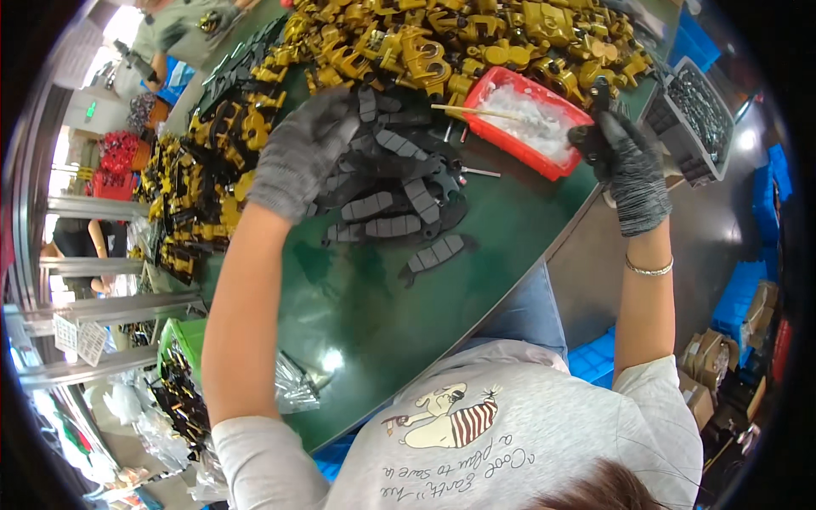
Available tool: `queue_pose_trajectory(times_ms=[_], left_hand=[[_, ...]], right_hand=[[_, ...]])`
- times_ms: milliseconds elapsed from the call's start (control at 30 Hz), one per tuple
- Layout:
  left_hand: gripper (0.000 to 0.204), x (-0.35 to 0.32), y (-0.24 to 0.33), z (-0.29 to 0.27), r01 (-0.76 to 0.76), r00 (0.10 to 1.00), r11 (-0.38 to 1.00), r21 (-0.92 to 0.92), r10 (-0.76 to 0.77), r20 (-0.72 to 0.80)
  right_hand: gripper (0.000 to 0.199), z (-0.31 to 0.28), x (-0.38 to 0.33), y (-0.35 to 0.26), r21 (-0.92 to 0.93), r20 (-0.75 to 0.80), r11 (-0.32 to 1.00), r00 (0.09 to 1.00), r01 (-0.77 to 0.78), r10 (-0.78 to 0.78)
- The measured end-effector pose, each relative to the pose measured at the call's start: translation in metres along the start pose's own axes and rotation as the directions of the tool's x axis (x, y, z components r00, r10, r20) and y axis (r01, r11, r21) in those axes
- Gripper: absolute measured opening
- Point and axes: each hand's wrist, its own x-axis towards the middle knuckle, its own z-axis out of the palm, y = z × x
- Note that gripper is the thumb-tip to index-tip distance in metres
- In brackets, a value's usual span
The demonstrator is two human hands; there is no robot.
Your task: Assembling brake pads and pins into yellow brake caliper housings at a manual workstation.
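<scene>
My left hand [308,151], in a grey glove, is at the left edge of a pile of dark brake pads [395,228] on the green table. Motion blurs its fingers, so I cannot tell whether they grip the brake pad [367,104] beside them. My right hand [631,166], also gloved, is closed around a black metal bracket [586,143] at the right end of a red tray [557,168]. White grease [531,127] fills the tray, and a thin wooden stick [480,111] lies across its left rim. One brake pad [438,254] lies nearest me, apart from the pile.
Gold-coloured brake calipers [425,61] are heaped along the far side, with more black-and-gold calipers [200,183] at left. A grey crate [687,166] of small dark parts stands at right. Metal pins [481,172] lie near the pile; a plastic bag [296,387] sits at the near left.
</scene>
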Motion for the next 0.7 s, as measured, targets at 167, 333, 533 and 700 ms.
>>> queue_pose_trajectory(times_ms=[167, 333, 533, 700], left_hand=[[0.061, 0.072, 0.010, 0.042, -0.044, 0.998, 0.998, 0.055, 0.046, -0.038], [0.069, 0.118, 0.017, 0.069, 0.156, 0.984, 0.988, 0.014, -0.154, -0.089], [0.069, 0.147, 0.003, 0.081, 0.160, 0.983, 0.987, 0.004, -0.159, -0.093], [0.048, 0.126, 0.001, 0.052, 0.045, 0.985, 0.995, -0.086, -0.059, -0.161]], right_hand=[[0.028, -0.003, 0.012, 0.019, 0.061, 0.120, 0.996, 0.991, -0.059, 0.051], [0.029, -0.002, 0.014, 0.028, -0.033, 0.044, 0.998, 0.997, 0.061, -0.059], [0.037, 0.002, 0.011, 0.032, 0.073, 0.024, 0.991, 0.993, 0.109, -0.111], [0.048, -0.009, 0.008, 0.035, 0.325, 0.136, 0.934, 0.970, 0.151, -0.203]])
